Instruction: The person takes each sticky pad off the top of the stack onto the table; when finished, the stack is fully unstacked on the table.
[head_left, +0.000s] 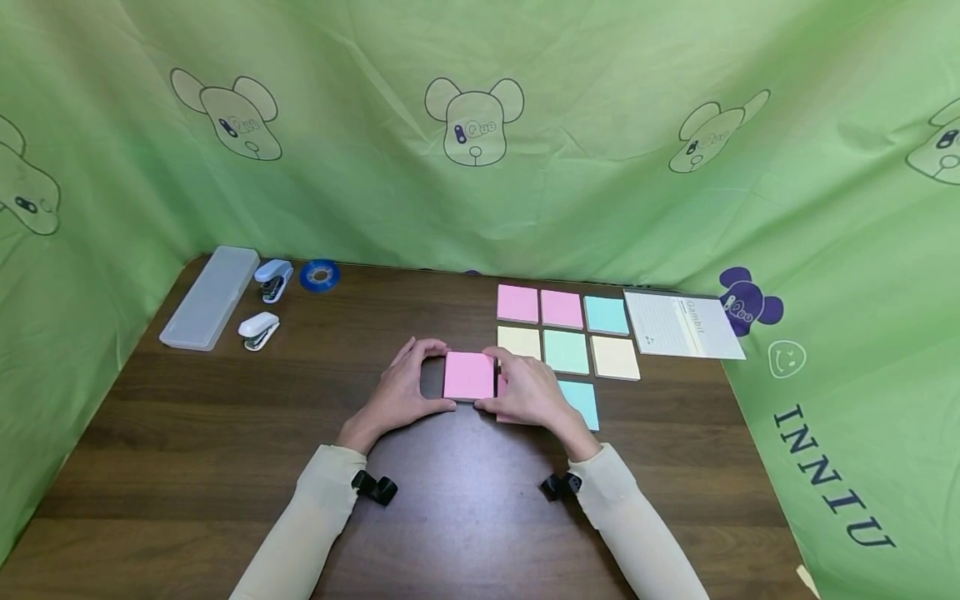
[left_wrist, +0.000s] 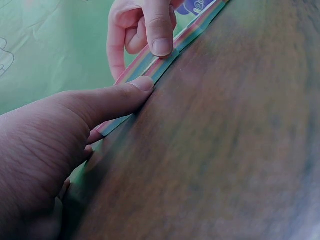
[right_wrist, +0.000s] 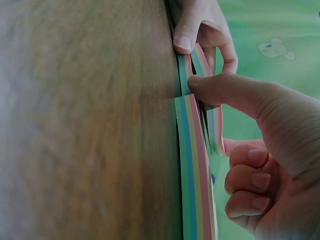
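Note:
A pink-topped sticky note pad (head_left: pixel 469 376) lies at the middle of the table, between both hands. My left hand (head_left: pixel 405 387) grips its left side, thumb at the near edge and fingers at the far edge. From the right, my right hand (head_left: pixel 528 387) pinches it the same way, the thumb (right_wrist: pixel 205 89) against its side. In the left wrist view the pad's edge shows coloured stripes. Another pad with a striped edge (right_wrist: pixel 192 165) stands beside the right thumb. Under the right hand, a pink pad and a cream pad (head_left: pixel 517 338) are partly hidden.
Right of centre lie more sticky pads in rows: pink (head_left: pixel 517 304), mint (head_left: pixel 566 352), cream (head_left: pixel 615 357), teal (head_left: pixel 579 407). A notebook (head_left: pixel 682 325) adjoins them. At the far left are a translucent case (head_left: pixel 210 298), a blue stapler (head_left: pixel 274 280), a white stapler (head_left: pixel 258 330) and a blue tape roll (head_left: pixel 320 276).

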